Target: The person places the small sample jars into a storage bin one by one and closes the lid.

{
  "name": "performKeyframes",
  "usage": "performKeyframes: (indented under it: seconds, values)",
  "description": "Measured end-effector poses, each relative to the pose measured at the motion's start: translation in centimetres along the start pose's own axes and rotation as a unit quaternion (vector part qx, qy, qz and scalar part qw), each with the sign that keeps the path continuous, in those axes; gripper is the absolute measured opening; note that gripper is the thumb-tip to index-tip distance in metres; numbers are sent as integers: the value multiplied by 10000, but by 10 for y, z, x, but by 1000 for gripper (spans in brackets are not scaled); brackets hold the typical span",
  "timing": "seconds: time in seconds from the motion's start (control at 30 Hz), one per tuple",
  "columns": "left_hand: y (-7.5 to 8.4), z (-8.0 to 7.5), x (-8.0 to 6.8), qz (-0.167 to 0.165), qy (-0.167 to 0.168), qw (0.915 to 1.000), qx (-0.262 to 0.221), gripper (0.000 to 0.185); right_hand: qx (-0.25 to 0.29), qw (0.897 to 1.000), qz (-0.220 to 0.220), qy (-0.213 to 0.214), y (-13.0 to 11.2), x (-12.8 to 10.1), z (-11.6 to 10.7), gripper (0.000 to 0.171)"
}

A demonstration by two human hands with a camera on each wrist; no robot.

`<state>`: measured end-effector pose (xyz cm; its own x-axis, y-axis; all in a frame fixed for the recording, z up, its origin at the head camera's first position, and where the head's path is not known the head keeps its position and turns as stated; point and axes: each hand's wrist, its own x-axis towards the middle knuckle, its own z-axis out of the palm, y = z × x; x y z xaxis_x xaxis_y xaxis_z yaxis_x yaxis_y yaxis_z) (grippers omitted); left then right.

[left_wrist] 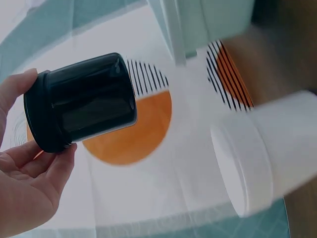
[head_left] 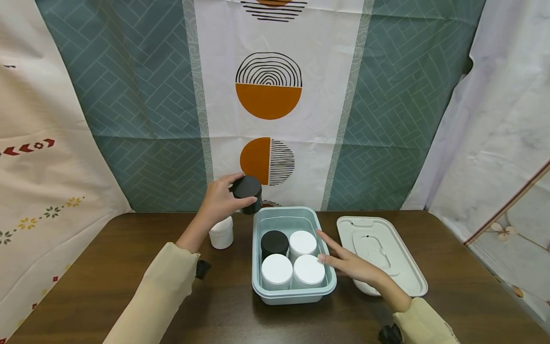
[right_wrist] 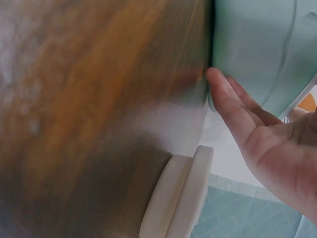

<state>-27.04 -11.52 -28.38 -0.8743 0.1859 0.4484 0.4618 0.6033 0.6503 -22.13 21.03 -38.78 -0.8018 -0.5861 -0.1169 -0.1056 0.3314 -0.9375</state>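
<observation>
My left hand (head_left: 220, 200) grips a black jar (head_left: 248, 193) by its lid, lifted above the table behind the bin's far-left corner; the left wrist view shows the black jar (left_wrist: 81, 101) tilted between thumb and fingers. A pale blue bin (head_left: 262, 286) holds one black-lidded jar (head_left: 274, 242) and three white-lidded jars (head_left: 302, 242). My right hand (head_left: 349, 260) lies flat with straight fingers against the bin's right rim; in the right wrist view its fingers (right_wrist: 233, 101) touch the bin wall (right_wrist: 257, 44). A white jar (head_left: 221, 233) stands on the table under my left hand.
The bin's white lid (head_left: 382, 253) lies upside down on the brown table (head_left: 107, 267) right of the bin, partly under my right wrist. Patterned curtains hang close behind the table. The white jar (left_wrist: 267, 153) fills the right of the left wrist view.
</observation>
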Motion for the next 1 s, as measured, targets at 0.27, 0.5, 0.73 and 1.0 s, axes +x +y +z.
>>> performKeyframes:
  seconds: [0.27, 0.5, 0.73, 1.0]
  values:
    - [16, 31, 8, 113, -260, 9995, -131, 65, -5, 10000, 20, 23, 0, 1, 0, 70]
    - [23, 57, 12, 223, -451, 9983, -284, 64, 23, 10000, 51, 11, -1, 0, 0, 69]
    - [24, 81, 12, 105, -668, 9975, -203, 65, -13, 10000, 84, 38, -2, -1, 0, 69]
    - [18, 100, 11, 85, -1033, 9946, -54, 63, 18, 9999, 132, 47, -1, 0, 0, 70]
